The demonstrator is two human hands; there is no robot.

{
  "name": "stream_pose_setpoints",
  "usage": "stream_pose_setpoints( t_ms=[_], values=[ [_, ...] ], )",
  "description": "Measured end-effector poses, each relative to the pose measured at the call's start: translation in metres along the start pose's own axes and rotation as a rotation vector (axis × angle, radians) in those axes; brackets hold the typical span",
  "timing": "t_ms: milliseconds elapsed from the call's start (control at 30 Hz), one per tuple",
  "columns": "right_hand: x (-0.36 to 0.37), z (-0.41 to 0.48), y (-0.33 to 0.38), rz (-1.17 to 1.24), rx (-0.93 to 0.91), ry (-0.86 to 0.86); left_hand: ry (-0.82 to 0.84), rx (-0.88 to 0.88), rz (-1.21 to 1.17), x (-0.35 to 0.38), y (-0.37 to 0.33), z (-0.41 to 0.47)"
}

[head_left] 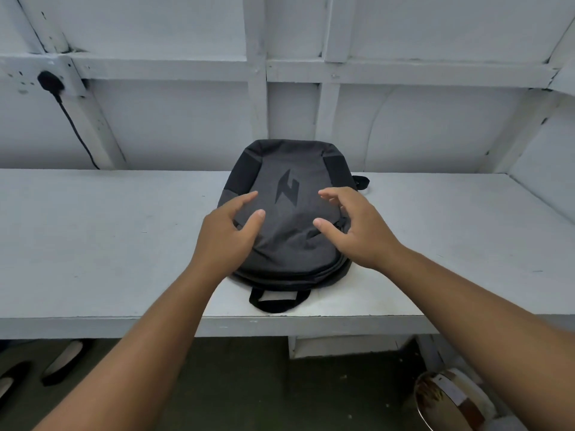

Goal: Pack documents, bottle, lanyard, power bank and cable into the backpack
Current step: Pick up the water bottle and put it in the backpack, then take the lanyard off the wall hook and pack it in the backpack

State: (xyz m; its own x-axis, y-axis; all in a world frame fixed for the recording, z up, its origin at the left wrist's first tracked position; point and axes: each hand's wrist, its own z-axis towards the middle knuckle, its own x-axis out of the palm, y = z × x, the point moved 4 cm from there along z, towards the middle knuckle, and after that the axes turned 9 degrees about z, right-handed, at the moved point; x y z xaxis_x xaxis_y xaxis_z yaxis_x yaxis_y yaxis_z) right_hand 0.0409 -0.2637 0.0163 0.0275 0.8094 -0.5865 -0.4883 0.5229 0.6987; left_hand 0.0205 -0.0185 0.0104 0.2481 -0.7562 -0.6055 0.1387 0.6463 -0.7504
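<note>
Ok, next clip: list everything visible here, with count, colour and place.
backpack: one, dark grey with black logo, flat on the shelf, handle toward the person
shelf: one, pale grey, along the wall
plug and cable: one, black, wall socket upper left
shoes: several, dark, floor lower left
round container: one, brown and white, floor lower right
left hand: open, over the backpack
right hand: open, fingers spread, over the backpack

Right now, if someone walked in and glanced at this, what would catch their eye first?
A dark grey backpack lying flat in the middle of the pale bench, a black angular logo on its front. The left hand and right hand are spread open over it, holding nothing. A black plug in the wall socket, upper left, stands out too.
</note>
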Motion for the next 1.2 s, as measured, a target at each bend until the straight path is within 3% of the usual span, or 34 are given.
stream_pose_setpoints(
  t_ms=[367,567,767,1200],
  values=[
    [-0.055,-0.014,-0.028,0.043,0.100,-0.128,0.117,0.155,0.013,0.055,-0.058,0.017],
    [-0.160,-0.048,-0.075,0.008,0.172,-0.284,0.208,0.270,-0.026,0.137,-0.144,0.032],
    [-0.310,-0.114,-0.138,-0.090,0.310,-0.462,0.340,0.422,-0.062,0.273,-0.275,0.037],
    [-0.458,-0.133,-0.175,-0.145,0.358,-0.550,0.517,0.504,-0.167,0.412,-0.413,0.033]
  ],
)
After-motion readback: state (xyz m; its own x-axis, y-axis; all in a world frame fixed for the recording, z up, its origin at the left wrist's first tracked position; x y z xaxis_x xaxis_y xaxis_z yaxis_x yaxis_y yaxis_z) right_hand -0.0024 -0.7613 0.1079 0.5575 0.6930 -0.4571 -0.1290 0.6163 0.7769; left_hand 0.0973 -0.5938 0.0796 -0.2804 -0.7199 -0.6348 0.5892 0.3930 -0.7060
